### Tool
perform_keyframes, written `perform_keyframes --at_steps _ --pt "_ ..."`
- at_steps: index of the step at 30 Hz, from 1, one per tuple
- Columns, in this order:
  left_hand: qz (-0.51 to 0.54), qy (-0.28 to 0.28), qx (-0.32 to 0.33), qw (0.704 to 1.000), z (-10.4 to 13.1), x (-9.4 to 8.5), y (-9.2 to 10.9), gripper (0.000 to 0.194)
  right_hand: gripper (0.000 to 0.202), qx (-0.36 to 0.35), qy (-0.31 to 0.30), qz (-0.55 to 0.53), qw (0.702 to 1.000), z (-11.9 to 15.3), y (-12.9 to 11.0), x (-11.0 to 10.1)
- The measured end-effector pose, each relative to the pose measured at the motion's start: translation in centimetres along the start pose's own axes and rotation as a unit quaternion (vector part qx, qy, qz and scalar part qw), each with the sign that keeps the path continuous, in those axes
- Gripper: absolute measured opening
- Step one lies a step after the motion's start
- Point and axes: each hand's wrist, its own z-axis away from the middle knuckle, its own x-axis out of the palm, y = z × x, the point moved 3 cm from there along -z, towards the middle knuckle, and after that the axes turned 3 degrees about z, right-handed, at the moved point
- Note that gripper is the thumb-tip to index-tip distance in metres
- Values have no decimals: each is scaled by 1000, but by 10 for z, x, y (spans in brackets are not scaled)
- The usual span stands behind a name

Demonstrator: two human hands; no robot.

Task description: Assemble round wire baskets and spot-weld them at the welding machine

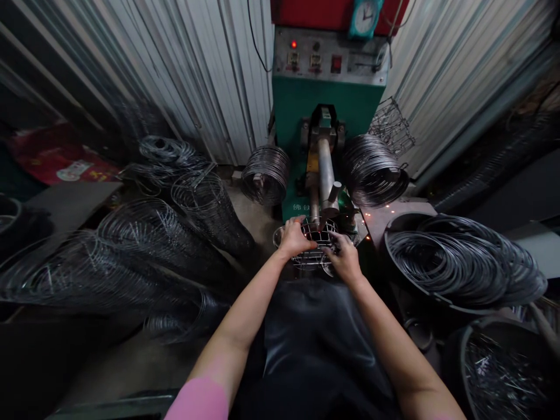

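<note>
A wire basket (308,256) sits under the electrode arm (326,169) of a green spot welding machine (289,111). Around its left side my left hand (294,239) is closed, thumb stretched toward the middle. My right hand (345,256) grips the right side, fingers bent at the wires. A small red glow shows where the electrode tip meets the wire, and orange sparks fly off to the right. Part of the basket is hidden behind my hands.
Bundles of wire rings hang left (265,175) and right (374,169) of the machine. Tall stacks of wire rings (161,251) stand at the left. On the right are a tub of wire hoops (459,259) and a bin of small metal pieces (503,373). A clock (366,16) tops the machine.
</note>
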Motion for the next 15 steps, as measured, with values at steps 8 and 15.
perform_keyframes --at_steps 8,15 --pt "-11 17 -10 1000 -15 -7 -1 88 24 381 -55 -414 825 67 54 17" --pt "-2 3 -28 1000 -26 -4 0 88 16 456 -31 -506 731 84 74 20"
